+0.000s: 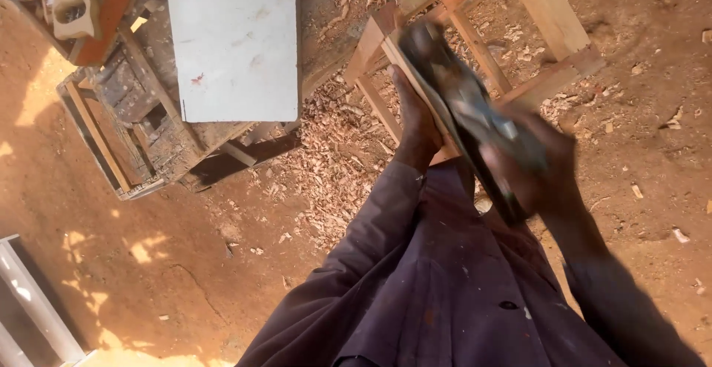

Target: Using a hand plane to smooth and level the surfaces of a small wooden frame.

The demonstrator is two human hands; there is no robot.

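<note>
A metal hand plane (463,111), blurred, was gripped at its rear by the right hand (530,167) at 3 o'clock, while a rail of the wooden frame (545,11) at 12 o'clock was clasped by the left hand (415,118); wood shavings (330,159) were strewn beside a white board (233,41) at 10 o'clock.

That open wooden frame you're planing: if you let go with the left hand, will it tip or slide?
Probably tips: the wooden frame is open slats, likely light, and stands tilted on loose shavings. Joints look rigid, so it should move as one piece. The left hand braces one rail while the right hand pushes the plane, blurred, along it.
</note>
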